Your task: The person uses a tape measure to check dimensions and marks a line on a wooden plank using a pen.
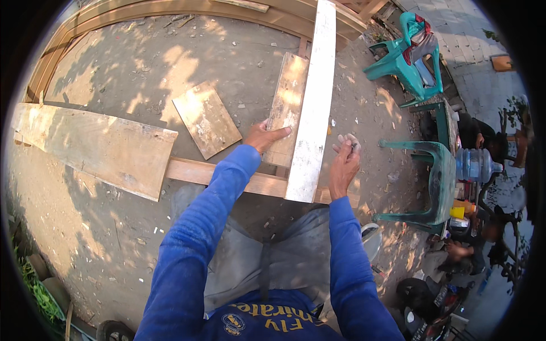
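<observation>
A long pale plank (311,102) runs away from me, resting across a wooden beam (227,177). Beside it on the left lies a shorter brown board (287,99). My left hand (263,136) lies flat on the near end of that brown board, thumb stretched toward the pale plank. To the right of the plank my right hand (344,162) is raised with the fingers curled around a small dark object I cannot make out. Both arms wear blue sleeves.
A wide board (94,145) lies on the left, a small square board (206,118) on the dirt ground. Curved wooden frames (170,8) border the top. Green plastic chairs (412,54), a green stool (435,182) and a water jug (475,165) stand at right.
</observation>
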`<action>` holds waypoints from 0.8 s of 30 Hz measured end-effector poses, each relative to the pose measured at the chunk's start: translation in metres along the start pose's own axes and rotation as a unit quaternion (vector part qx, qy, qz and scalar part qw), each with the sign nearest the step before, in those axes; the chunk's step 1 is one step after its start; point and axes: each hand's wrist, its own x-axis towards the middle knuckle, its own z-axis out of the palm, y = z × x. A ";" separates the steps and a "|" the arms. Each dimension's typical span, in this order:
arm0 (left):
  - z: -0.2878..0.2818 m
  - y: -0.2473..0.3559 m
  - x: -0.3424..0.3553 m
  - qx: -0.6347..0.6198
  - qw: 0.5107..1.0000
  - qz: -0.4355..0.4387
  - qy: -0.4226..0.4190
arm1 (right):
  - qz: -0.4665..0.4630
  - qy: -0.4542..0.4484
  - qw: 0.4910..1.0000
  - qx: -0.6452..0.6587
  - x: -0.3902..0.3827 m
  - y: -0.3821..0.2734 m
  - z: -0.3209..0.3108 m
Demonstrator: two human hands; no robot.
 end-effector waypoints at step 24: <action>0.004 -0.008 0.002 -0.006 1.000 0.012 0.004 | -0.338 -0.209 0.799 -0.451 0.204 -0.085 0.161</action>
